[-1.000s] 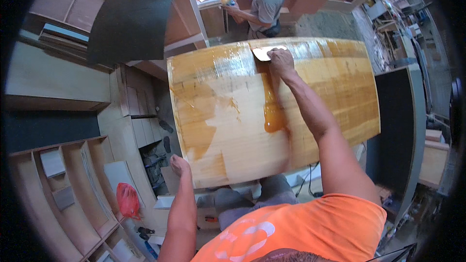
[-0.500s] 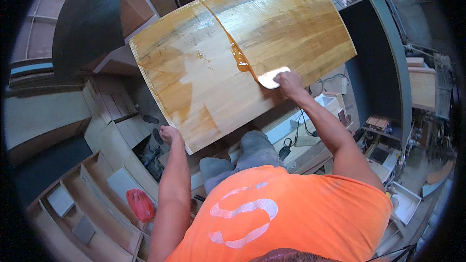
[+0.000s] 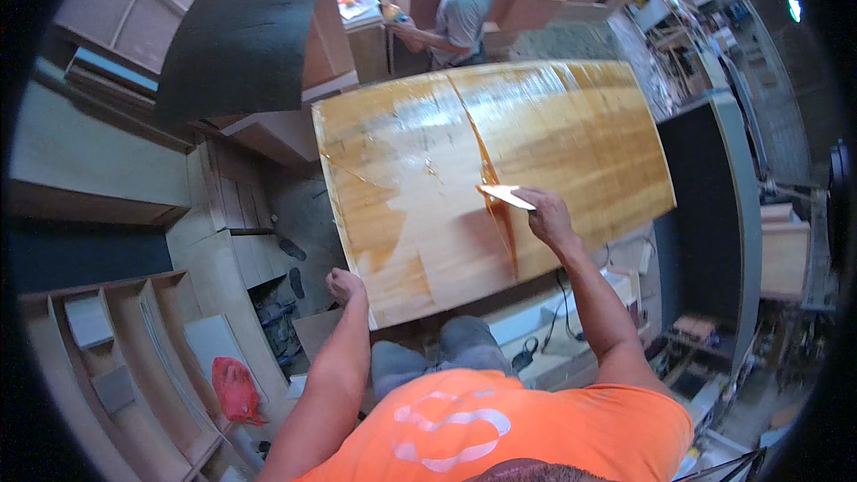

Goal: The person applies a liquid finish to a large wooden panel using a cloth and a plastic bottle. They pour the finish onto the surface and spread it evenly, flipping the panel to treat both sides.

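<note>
A wide wooden panel [image 3: 589, 143] lies in front of me, its surface wet and glossy with amber liquid, likely glue or varnish. A thick amber streak [image 3: 482, 145] runs down its middle from the far edge. My right hand [image 3: 549, 214] grips a flat, pale spreader [image 3: 507, 195], tilted at the streak; its far end bears some amber liquid. Whether its edge touches the wood I cannot tell. My left hand [image 3: 346, 286] is closed at the panel's near left edge, its fingertips partly hidden. Toward the near left, the panel looks paler and drier in patches.
Across the panel stands another person [image 3: 461, 22] beside cabinets. A dark curved board [image 3: 245, 36] rises at the far left, and a dark panel [image 3: 705, 223] at the right. Shelving [image 3: 125, 339] with a red plastic bag [image 3: 237, 390] is on my left. Cables [image 3: 527, 353] lie below the panel.
My right hand has moved the spreader away from me along the streak and tilted it more edge-on. The amber pool has thinned. The view has shifted, showing more of the other person.
</note>
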Motion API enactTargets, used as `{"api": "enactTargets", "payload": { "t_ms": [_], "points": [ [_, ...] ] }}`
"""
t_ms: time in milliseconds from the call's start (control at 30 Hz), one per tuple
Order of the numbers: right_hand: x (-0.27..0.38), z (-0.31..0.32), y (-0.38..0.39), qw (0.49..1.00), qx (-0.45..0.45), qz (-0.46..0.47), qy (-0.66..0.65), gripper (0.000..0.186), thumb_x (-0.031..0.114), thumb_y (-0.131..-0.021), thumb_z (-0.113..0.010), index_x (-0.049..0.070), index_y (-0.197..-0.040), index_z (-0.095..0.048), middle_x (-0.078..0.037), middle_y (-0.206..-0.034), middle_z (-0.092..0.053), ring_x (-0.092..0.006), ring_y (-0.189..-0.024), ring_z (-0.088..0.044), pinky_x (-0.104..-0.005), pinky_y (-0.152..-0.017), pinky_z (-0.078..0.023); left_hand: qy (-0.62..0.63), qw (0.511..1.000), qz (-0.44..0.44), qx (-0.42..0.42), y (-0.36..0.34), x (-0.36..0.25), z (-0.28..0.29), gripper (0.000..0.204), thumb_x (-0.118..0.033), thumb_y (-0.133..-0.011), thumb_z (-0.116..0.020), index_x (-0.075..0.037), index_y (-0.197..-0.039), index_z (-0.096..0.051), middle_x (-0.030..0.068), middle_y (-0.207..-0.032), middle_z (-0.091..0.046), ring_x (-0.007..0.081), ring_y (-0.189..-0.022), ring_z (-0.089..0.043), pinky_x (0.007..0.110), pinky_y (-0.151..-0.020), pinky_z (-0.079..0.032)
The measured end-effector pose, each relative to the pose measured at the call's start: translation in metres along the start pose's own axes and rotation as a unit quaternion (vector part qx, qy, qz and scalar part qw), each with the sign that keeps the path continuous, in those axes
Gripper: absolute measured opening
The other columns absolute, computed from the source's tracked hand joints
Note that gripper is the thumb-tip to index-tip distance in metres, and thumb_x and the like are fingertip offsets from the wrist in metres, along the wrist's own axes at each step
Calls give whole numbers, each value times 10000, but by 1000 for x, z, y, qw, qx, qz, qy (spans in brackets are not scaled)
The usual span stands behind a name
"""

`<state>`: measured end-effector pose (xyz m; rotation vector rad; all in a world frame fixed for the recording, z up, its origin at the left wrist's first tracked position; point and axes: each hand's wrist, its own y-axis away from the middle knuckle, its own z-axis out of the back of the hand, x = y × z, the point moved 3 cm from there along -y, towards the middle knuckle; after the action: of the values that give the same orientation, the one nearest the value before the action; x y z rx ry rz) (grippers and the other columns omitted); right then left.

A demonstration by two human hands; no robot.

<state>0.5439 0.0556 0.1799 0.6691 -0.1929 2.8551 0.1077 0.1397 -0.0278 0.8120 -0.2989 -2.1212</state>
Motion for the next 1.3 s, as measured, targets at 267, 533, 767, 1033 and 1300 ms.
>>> {"api": "enactTargets", "payload": {
  "t_ms": [267,533,767,1033,1300],
  "points": [
    [-15,-99,-235,983,-77,91,139,297,67,-827,-529,110,-1081,-677,-84,-1094,-691,-251,-1043,-641,-395,-880,-465,20,997,-30,-67,-4,17,-3,439,-329,-936,-379,0,-1086,-629,239,-1113,-633,404,-1067,-580,463,-929,-435],
    [-26,-138,-285,964,-144,112,193,117,140,-825,-533,112,-907,-613,-49,-932,-669,-230,-940,-630,-388,-802,-442,12,999,-14,-41,-9,25,-12,413,-303,-951,-403,9,-1091,-633,245,-1120,-620,400,-1053,-573,449,-941,-428],
    [-21,-112,-282,962,-143,132,190,160,119,-831,-531,94,-954,-630,-57,-1006,-682,-232,-990,-635,-388,-837,-445,-4,998,-43,-48,-19,40,-24,423,-303,-955,-417,27,-1125,-618,226,-1170,-616,389,-1106,-553,449,-967,-408],
    [-22,-118,-294,969,-116,117,182,97,124,-823,-537,106,-831,-632,-65,-922,-676,-248,-928,-647,-382,-804,-456,40,998,-29,-49,-5,19,-3,409,-309,-949,-429,13,-1124,-612,226,-1181,-609,383,-1149,-532,453,-971,-399],
    [-67,-135,-241,971,32,16,235,161,131,-828,-539,149,-773,-690,-76,-842,-696,-238,-811,-681,-413,-770,-470,-45,998,-46,-12,-2,3,-2,419,-297,-940,-353,3,-1032,-631,245,-1120,-624,409,-1011,-580,468,-901,-438]
  ]
}}
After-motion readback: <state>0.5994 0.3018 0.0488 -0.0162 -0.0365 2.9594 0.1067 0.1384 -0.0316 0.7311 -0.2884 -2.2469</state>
